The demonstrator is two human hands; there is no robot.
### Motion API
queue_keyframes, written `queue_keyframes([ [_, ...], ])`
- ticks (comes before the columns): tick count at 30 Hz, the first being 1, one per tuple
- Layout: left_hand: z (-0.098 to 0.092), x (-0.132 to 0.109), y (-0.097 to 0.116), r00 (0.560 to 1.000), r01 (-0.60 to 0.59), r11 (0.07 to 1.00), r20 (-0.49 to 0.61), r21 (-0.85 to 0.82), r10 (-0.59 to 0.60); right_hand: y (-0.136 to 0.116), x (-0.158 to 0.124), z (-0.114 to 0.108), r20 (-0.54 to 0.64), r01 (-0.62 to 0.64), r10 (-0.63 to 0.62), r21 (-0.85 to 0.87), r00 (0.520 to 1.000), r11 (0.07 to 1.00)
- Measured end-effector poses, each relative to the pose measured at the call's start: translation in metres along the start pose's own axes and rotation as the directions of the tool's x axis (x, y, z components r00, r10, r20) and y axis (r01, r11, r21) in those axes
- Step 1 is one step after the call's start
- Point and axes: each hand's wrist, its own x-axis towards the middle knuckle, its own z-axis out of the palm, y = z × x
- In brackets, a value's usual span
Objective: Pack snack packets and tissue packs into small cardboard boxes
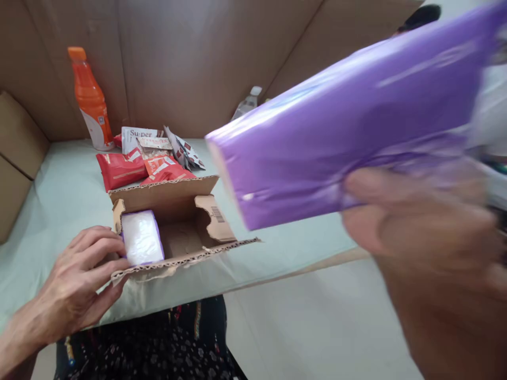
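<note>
Close to the camera on the right, my right hand (428, 227) grips a purple tissue pack (340, 126), its thumb pressed into the wrapper. The pack is held up in the air and tilted, its lower left end over the table. At the lower left, my left hand (89, 269) holds the left end of an open cardboard box (158, 195), fingertips at the wall and thumb near the front corner. Inside that box, against its left end, stands another white-and-purple pack (142, 237). The right part of the box shows its bare bottom.
Behind the box lie red snack packets (122, 169) and a white "Su-per" sachet (138, 136). An orange drink bottle (92, 103) stands at the back left. A clear bottle (247, 103) is partly hidden by the purple pack. Cardboard walls (190, 58) border the table (71, 184).
</note>
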Motion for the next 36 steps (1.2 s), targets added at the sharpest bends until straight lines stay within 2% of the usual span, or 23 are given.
queue_keyframes([
  [2,0.001,0.000,0.004,1.000,-0.006,1.000,0.002,0.024,0.006,-0.011,-0.005,0.020,0.063,0.031,-0.047,0.243,0.997,0.970],
  [4,0.002,-0.002,0.009,1.000,-0.008,0.999,0.001,0.052,0.008,-0.015,-0.006,0.039,0.164,0.019,-0.103,0.450,0.981,0.893],
  [6,0.002,-0.004,0.015,1.000,-0.002,0.997,-0.004,0.075,0.003,-0.016,-0.005,0.051,0.276,-0.018,-0.149,0.522,0.950,0.853],
  [10,0.003,-0.007,0.022,1.000,0.014,0.996,-0.003,0.092,-0.013,-0.015,-0.005,0.048,0.433,0.024,-0.157,0.297,0.888,0.955],
  [12,0.004,-0.007,0.023,1.000,0.013,0.995,-0.010,0.097,-0.012,-0.018,-0.006,0.039,0.466,0.067,-0.112,0.111,0.878,0.992],
  [14,0.005,-0.007,0.022,1.000,0.013,0.994,-0.019,0.106,-0.011,-0.025,-0.008,0.028,0.461,0.148,-0.082,-0.107,0.883,0.983],
  [16,0.005,-0.006,0.022,1.000,0.012,0.993,-0.020,0.115,-0.010,-0.036,-0.012,0.019,0.428,0.272,-0.130,-0.291,0.895,0.917],
  [18,0.005,-0.004,0.023,1.000,0.003,0.992,-0.013,0.123,-0.001,-0.048,-0.014,0.013,0.375,0.379,-0.217,-0.441,0.901,0.814],
  [20,0.006,-0.003,0.024,1.000,-0.007,0.991,-0.014,0.134,0.009,-0.056,-0.013,0.009,0.333,0.404,-0.246,-0.583,0.910,0.705],
  [22,0.007,-0.003,0.025,1.000,-0.013,0.990,-0.022,0.141,0.016,-0.059,-0.008,0.008,0.329,0.370,-0.187,-0.685,0.926,0.627],
  [25,0.009,-0.004,0.025,0.999,-0.009,0.989,-0.044,0.144,0.015,-0.053,0.001,0.009,0.364,0.348,-0.106,-0.705,0.925,0.618],
  [30,0.013,-0.006,0.025,0.999,-0.004,0.988,-0.052,0.152,0.012,-0.048,0.001,0.016,0.345,0.394,-0.238,-0.511,0.908,0.763],
  [33,0.014,-0.005,0.024,0.998,0.003,0.986,-0.066,0.167,0.009,-0.050,-0.001,0.027,0.363,0.351,-0.199,-0.424,0.910,0.835],
  [36,0.015,-0.005,0.023,0.997,0.012,0.984,-0.072,0.175,0.000,-0.048,-0.003,0.033,0.401,0.327,-0.158,-0.398,0.903,0.857],
])
